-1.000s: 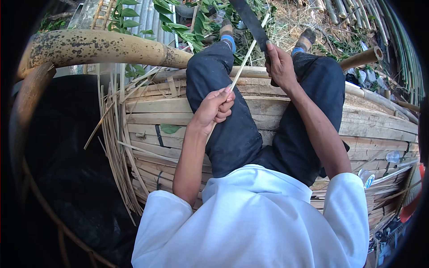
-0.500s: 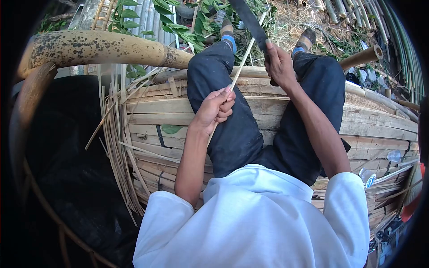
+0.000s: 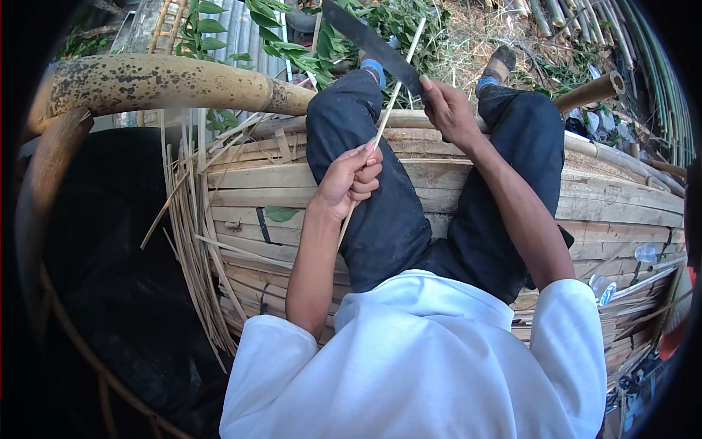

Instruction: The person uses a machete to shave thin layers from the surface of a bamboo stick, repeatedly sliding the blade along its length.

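My left hand is closed round a thin pale bamboo strip above my left thigh. The strip slants up and to the right past my fist, and its lower end passes under my wrist. In my right hand is the handle of a long dark knife, with my thumb along the base of the blade. The blade points up and to the left and crosses the upper part of the strip. Whether the edge touches the strip I cannot tell.
Many thin strips lie in a bundle at the left on the slatted bamboo seat. A thick bamboo pole crosses the upper left. Plastic cups lie at the right. Long bamboo poles are at the upper right.
My right hand has moved slightly left, and the knife has tilted further left across the strip. The strip's upper end has shifted a little left. My left hand has hardly moved.
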`<state>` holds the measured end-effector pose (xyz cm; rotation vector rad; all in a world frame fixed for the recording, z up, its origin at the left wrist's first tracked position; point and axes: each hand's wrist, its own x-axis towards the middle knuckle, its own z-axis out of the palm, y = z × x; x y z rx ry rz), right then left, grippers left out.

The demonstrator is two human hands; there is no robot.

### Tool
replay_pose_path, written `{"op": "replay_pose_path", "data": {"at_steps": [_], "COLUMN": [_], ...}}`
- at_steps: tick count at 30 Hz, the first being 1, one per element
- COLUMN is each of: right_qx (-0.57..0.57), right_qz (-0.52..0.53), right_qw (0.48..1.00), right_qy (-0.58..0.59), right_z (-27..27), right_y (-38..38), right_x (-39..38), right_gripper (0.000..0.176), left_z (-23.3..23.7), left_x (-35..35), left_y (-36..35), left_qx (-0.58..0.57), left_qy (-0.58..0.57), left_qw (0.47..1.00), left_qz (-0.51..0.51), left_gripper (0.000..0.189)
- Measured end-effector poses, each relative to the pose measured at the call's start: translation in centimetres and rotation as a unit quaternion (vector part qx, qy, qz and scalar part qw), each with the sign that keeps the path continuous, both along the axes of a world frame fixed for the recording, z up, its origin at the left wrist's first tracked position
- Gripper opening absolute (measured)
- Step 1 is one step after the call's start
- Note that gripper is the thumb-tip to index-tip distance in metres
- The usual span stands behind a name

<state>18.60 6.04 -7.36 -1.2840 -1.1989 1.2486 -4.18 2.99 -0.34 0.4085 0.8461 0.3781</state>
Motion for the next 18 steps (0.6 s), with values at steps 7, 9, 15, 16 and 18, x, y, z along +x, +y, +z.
{"op": "replay_pose_path", "data": {"at_steps": [7, 9, 15, 16, 18], "right_qx": [0.053, -0.041, 0.087, 0.042, -0.041], "right_qz": [0.064, -0.036, 0.126, 0.052, -0.051], "right_qw": [0.995, 0.998, 0.984, 0.997, 0.998], "right_qy": [-0.05, 0.038, -0.093, -0.043, 0.015], "right_z": [-0.2, 0.7, 0.7, 0.6, 0.1], "right_y": [-1.0, 0.0, -1.5, -0.7, 0.1], "right_x": [-0.7, 0.0, -0.9, -0.7, -0.3], "right_gripper": [0.043, 0.04, 0.043, 0.042, 0.039], "left_z": [-0.6, -0.5, -0.9, -0.9, -0.6], "left_x": [-0.1, -0.1, -0.3, -0.2, 0.2], "left_y": [0.2, 0.1, 0.3, 0.3, 0.2], "left_qx": [-0.022, -0.009, -0.024, -0.024, -0.019], "left_qy": [-0.047, -0.026, -0.057, -0.055, -0.017], "left_qw": [0.999, 0.999, 0.998, 0.998, 0.999], "left_qz": [0.012, -0.017, -0.007, -0.004, -0.022], "left_gripper": [0.028, 0.028, 0.029, 0.029, 0.029]}}
